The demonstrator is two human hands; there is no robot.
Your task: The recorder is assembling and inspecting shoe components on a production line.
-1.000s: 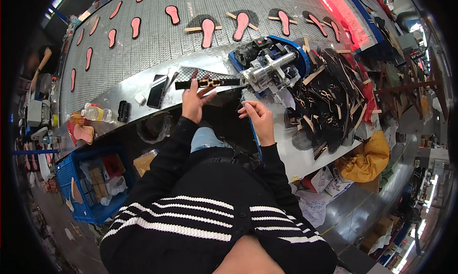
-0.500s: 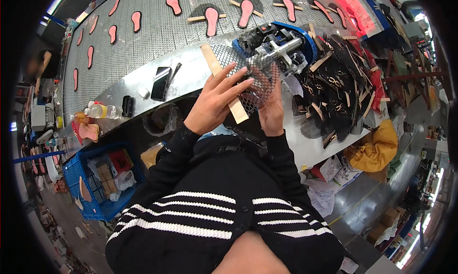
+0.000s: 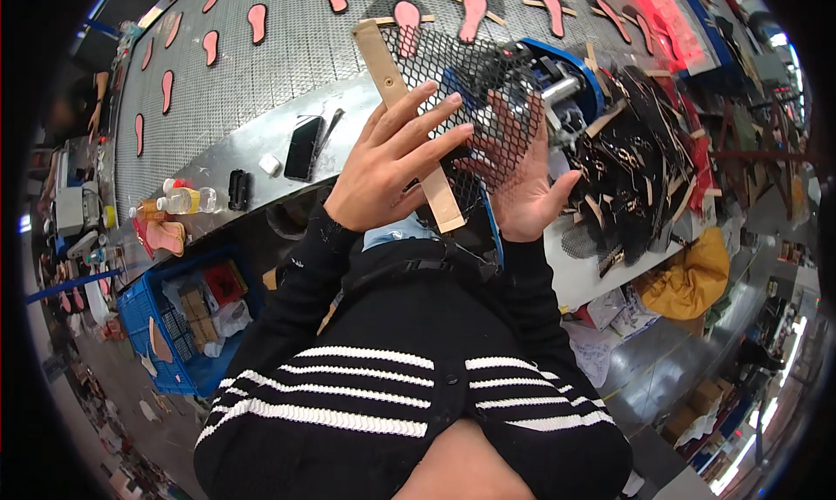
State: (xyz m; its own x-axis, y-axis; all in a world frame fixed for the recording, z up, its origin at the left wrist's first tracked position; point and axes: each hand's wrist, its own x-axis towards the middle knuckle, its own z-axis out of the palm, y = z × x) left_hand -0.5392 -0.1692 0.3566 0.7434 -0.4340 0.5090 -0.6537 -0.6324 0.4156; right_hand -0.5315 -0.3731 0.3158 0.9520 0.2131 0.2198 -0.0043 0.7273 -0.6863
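Observation:
A piece of black mesh shoe upper [image 3: 496, 138] with a tan strip [image 3: 383, 66] along its left edge is held up in front of me. My left hand [image 3: 383, 165] grips it at the strip, fingers stretched over the top and the thumb mostly hidden behind. Beneath the mesh lies my right hand [image 3: 527, 199], palm up, fingers spread and seen through the holes, its thumb sticking out to the right. Behind the mesh, a machine with metal parts in a blue tray [image 3: 585, 75] is partly covered.
Pink insoles [image 3: 257, 23] lie on a grey mesh conveyor [image 3: 296, 56], several with mesh pieces and strips. Right of the machine is a heap of mesh uppers [image 3: 640, 160]. Phone [image 3: 304, 147], white case [image 3: 270, 165] and bottle [image 3: 192, 200] sit left; a blue crate [image 3: 148, 313] stands below.
The mesh piece has been raised and spread wider, now covering more of the machine. My right hand has opened, its thumb moving out to the right. My left hand still keeps the strip.

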